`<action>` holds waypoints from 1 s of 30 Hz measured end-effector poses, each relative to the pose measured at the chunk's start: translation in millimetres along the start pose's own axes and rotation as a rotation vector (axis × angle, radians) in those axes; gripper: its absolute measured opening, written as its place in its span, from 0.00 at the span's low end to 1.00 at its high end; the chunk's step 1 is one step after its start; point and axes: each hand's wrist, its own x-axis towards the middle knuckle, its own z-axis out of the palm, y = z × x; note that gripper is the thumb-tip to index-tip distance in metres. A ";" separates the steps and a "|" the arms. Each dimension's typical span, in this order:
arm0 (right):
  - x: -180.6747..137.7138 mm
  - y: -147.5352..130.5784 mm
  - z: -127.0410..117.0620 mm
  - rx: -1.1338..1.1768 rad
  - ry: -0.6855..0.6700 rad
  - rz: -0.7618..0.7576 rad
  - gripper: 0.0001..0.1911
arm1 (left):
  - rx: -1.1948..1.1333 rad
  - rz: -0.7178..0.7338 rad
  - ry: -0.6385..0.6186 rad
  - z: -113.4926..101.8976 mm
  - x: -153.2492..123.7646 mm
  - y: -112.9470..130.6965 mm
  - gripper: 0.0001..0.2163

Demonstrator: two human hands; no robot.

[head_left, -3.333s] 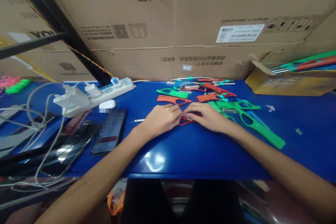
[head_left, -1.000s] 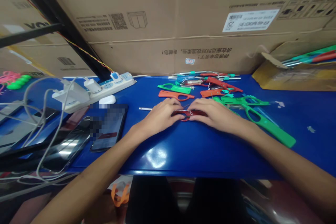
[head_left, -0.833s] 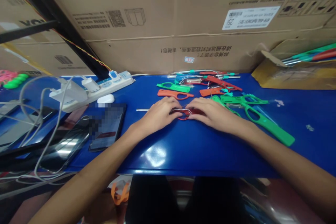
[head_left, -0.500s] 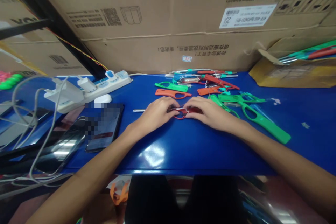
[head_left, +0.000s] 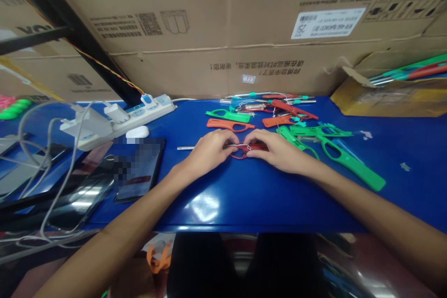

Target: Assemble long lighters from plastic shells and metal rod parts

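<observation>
Both my hands grip a red long-necked gas lighter (head_left: 239, 154) low over the blue table. My left hand (head_left: 214, 147) pinches it near the neck; a metal tube (head_left: 185, 148) sticks out to the left from under that hand. My right hand (head_left: 270, 149) has its fingers closed round the handle end. Between the fingertips runs a thin white wire (head_left: 244, 145). The fingers cover much of the lighter's body. Just beyond my hands lie an orange lighter shell (head_left: 225, 124) and a green lighter shell (head_left: 228, 115).
More lighter parts (head_left: 293, 108) are heaped behind, with green shells (head_left: 352, 163) to the right. A yellow-brown box (head_left: 387, 100) holds lighters. Leftward are a power strip (head_left: 139, 114), a white earbud case (head_left: 137, 134), a phone (head_left: 139, 181) and cables. A large carton (head_left: 195, 65) stands at the back.
My hands stay in nearly the same place on the red lighter. A bit more of its red body shows by the right fingers.
</observation>
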 end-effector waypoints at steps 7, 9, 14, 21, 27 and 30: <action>0.2 2.0 1.6 0.038 0.001 -0.002 0.05 | -0.056 -0.048 0.006 4.6 2.2 -2.0 0.02; -0.7 1.3 1.2 -0.023 0.011 -0.022 0.07 | -0.067 -0.046 0.006 4.4 2.2 -3.3 0.02; -4.8 -3.7 -2.1 -0.256 -0.021 -0.115 0.12 | -0.230 -0.044 -0.051 -5.0 0.7 -1.4 0.06; -5.4 -7.2 -2.9 -0.426 -0.038 -0.166 0.12 | -0.329 0.020 -0.084 -18.3 1.6 -1.5 0.05; -4.1 -4.1 -1.1 -0.514 -0.049 -0.196 0.15 | -0.309 0.015 -0.094 -15.3 3.6 -8.2 0.05; -4.3 -2.7 -0.2 -0.533 -0.051 -0.198 0.16 | -0.288 0.008 -0.086 -13.1 3.5 -9.9 0.03</action>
